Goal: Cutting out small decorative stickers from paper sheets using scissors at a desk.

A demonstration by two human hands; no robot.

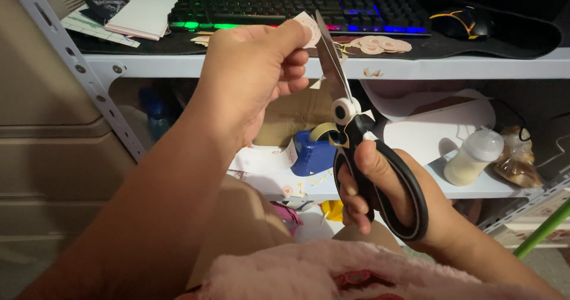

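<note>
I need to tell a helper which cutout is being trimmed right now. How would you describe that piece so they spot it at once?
Start at the backlit keyboard on the top shelf. Just in front of it, the left hand pinches a small round paper cutout against the blade of the black-handled scissors, held by the right hand. Unlike the finished cutouts lying on the desk mat, this one is held in the air.

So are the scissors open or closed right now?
Closed, or nearly: the scissors show one narrow blade pointing up, no gap visible, beside the small paper piece that the left hand pinches.
</note>
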